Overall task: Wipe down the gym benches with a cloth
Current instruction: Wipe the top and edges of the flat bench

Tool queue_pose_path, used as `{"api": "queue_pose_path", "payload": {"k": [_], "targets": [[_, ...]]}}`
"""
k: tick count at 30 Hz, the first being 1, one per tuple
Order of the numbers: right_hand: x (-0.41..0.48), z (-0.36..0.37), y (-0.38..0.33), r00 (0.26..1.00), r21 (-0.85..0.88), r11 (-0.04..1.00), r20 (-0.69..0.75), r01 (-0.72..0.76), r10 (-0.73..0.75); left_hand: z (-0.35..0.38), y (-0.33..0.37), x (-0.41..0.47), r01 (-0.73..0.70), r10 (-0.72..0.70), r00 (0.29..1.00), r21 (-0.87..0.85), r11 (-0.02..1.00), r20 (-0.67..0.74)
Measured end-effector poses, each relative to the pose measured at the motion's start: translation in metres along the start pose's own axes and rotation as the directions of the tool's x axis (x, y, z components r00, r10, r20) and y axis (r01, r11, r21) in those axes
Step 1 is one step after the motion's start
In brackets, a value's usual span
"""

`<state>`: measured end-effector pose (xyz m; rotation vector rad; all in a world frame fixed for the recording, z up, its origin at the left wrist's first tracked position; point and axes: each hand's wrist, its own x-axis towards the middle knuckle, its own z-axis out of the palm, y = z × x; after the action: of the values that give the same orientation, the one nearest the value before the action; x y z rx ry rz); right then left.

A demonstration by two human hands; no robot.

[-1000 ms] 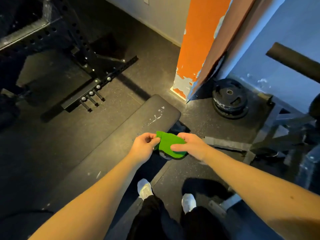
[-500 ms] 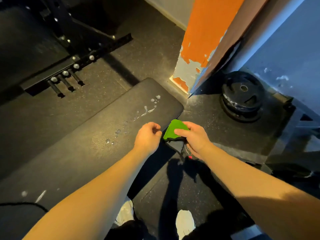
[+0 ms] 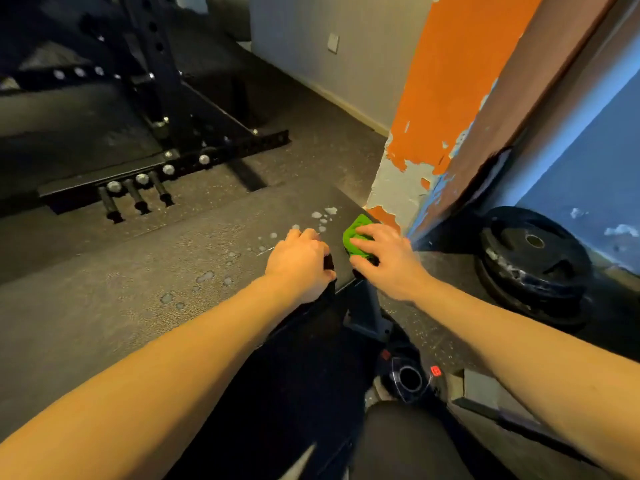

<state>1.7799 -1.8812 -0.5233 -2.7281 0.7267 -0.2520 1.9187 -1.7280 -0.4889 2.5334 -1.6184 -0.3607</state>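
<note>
Rack (image 3: 149,157) steel fills my far left, three pegs (image 3: 138,199) sticking out of its base rail over the dark floor. Next comes the black tabletop (image 3: 138,271), running diagonally with pale spray droplets (image 3: 322,216) dotted toward its far end. My left hand (image 3: 299,263) sits knuckles-up at the near edge, fingers curled under; I cannot tell whether they grip the edge or just rest. Just right of it, apart from it, my right hand (image 3: 384,258) holds the green cloth (image 3: 356,237) bunched on the far right corner of the tabletop, fingers and thumb clamped over it. Beyond stands an orange pillar (image 3: 450,98) with peeling paint. A black weight plate (image 3: 533,265) leans against the blue wall at far right.
</note>
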Motion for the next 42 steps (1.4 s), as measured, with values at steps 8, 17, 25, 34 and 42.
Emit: {"api": "queue_pose_path", "payload": {"k": [8,17,25,34,42], "targets": [[-0.005,-0.015,0.022,0.978,-0.022,0.995,0.187,0.098,-0.093,-0.008,0.014,-0.002,0.086,-0.089,0.993,0.044,0.995,0.073],[0.052,-0.016,0.011,0.989,0.009,0.99,0.047,-0.144,0.143,-0.008,0.017,-0.001,0.125,-0.127,0.988,0.024,0.992,0.094],[-0.016,0.001,0.005,0.989,0.048,0.99,0.054,0.135,-0.137,0.006,0.009,-0.006,0.099,-0.1,0.995,-0.044,0.994,-0.026],[0.058,0.003,-0.012,0.993,-0.12,0.986,0.012,-0.116,0.119,-0.004,-0.008,-0.024,0.304,-0.292,0.95,0.119,0.945,-0.107],[0.046,0.004,-0.004,0.989,-0.088,0.993,0.136,0.076,-0.063,-0.007,-0.021,-0.036,0.24,-0.244,0.969,0.072,0.968,0.046]]}}
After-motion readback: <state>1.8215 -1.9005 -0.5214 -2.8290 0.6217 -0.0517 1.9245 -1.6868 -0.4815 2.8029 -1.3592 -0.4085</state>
